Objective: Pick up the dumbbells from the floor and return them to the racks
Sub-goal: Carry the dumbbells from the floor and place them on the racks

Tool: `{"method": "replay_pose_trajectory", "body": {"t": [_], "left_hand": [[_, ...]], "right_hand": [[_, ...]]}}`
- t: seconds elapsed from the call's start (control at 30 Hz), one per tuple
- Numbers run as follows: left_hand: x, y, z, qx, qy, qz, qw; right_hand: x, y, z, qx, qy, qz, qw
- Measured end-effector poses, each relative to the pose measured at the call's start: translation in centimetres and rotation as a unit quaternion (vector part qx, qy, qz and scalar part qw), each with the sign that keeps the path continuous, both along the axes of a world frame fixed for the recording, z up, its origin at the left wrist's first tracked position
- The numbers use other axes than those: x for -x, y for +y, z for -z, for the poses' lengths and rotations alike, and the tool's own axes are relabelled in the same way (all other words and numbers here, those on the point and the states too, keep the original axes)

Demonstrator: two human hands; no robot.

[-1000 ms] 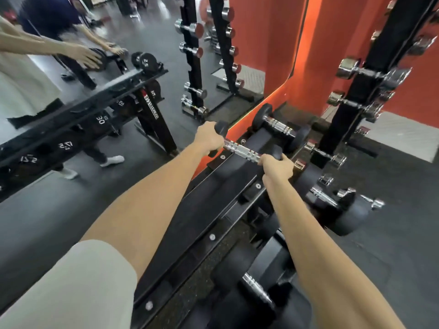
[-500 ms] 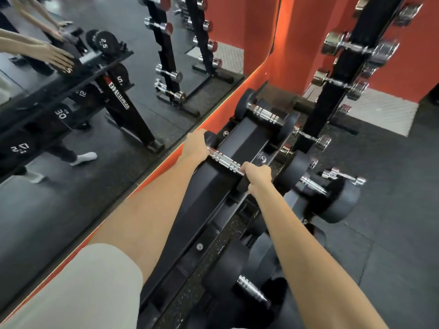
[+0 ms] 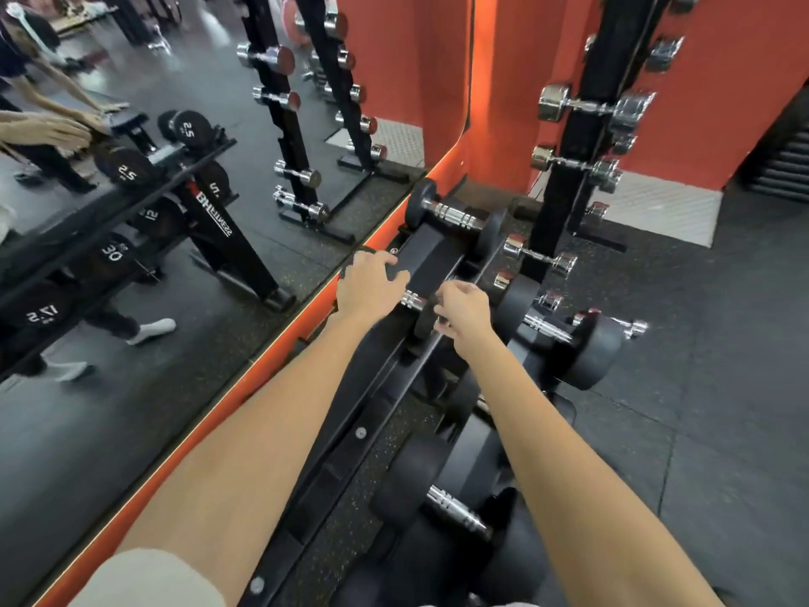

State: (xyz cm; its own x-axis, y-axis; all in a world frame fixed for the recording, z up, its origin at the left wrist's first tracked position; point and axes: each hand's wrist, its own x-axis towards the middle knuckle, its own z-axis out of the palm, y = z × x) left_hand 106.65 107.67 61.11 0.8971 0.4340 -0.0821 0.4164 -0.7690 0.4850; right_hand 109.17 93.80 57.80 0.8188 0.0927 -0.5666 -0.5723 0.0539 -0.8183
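Observation:
A small black dumbbell with a chrome handle point(image 3: 414, 301) lies across the top tier of the black rack point(image 3: 431, 256). My left hand point(image 3: 372, 287) hovers over its left end with the fingers spread, off the handle. My right hand point(image 3: 463, 309) is just right of its right head, fingers loosely curled and blurred, holding nothing. The dumbbell's left head is hidden under my left hand. A larger black dumbbell point(image 3: 455, 217) rests at the far end of the same tier.
Bigger black dumbbells sit on the lower tier, one to the right point(image 3: 549, 331) and one nearer me point(image 3: 455, 514). A tall black stand with chrome dumbbells point(image 3: 573, 168) rises at the right. A wall mirror point(image 3: 131, 238) runs along the left; dark rubber floor point(image 3: 722, 387) lies on the right.
Both hands gripped the ends of the small dumbbell before; it now lies on the top tier and both hands have let go, the left opening wide, the right pulling back slightly.

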Motion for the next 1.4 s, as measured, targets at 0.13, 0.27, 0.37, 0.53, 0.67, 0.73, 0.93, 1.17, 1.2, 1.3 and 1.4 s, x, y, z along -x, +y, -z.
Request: {"method": "replay_pose_trajectory", "body": {"t": [0.13,0.27,0.37,0.53,0.67,0.73,0.93,1.17,1.2,1.3,1.4], "left_hand": [[5.2,-3.9,-2.5,0.089,-0.084,0.014,0.992],[10.6,-8.6,-4.2,0.143,-0.127,0.053,0.98],[14.2,-14.8,-5.2,0.179,-0.163,0.101,0.965],[22.1,-27.2,-6.7,0.219,-0.154,0.218,0.938],[28.1,-35.1,-7.9,0.225,-0.141,0.299,0.916],[30.8,-38.4,-8.2,0.229,-0.125,0.328,0.908],[39.8,-47.4,-8.4,0.237,-0.077,0.395,0.884],[54.2,-57.5,-7.3,0.247,-0.041,0.461,0.851],[56.6,-58.9,-7.0,0.253,-0.034,0.467,0.847],[64.2,-63.2,-5.5,0.265,-0.006,0.487,0.832],[70.5,-67.6,-4.7,0.26,0.018,0.514,0.817]], "right_hand": [[4.7,-5.0,-3.5,-0.011,-0.061,0.02,0.998],[11.3,-11.0,-5.8,0.019,-0.126,0.033,0.991],[16.5,-17.1,-6.3,0.015,-0.171,0.078,0.982],[26.8,-28.1,-7.8,0.028,-0.214,0.147,0.965],[35.0,-36.4,-9.8,0.053,-0.223,0.188,0.955],[38.8,-40.2,-10.3,0.068,-0.223,0.212,0.949],[51.0,-50.3,-10.8,0.094,-0.218,0.275,0.932],[68.5,-60.8,-10.3,0.126,-0.193,0.32,0.919],[71.5,-62.1,-10.2,0.13,-0.189,0.324,0.918],[80.2,-66.2,-9.6,0.13,-0.171,0.342,0.915],[87.6,-69.8,-9.0,0.124,-0.149,0.374,0.907]]}}
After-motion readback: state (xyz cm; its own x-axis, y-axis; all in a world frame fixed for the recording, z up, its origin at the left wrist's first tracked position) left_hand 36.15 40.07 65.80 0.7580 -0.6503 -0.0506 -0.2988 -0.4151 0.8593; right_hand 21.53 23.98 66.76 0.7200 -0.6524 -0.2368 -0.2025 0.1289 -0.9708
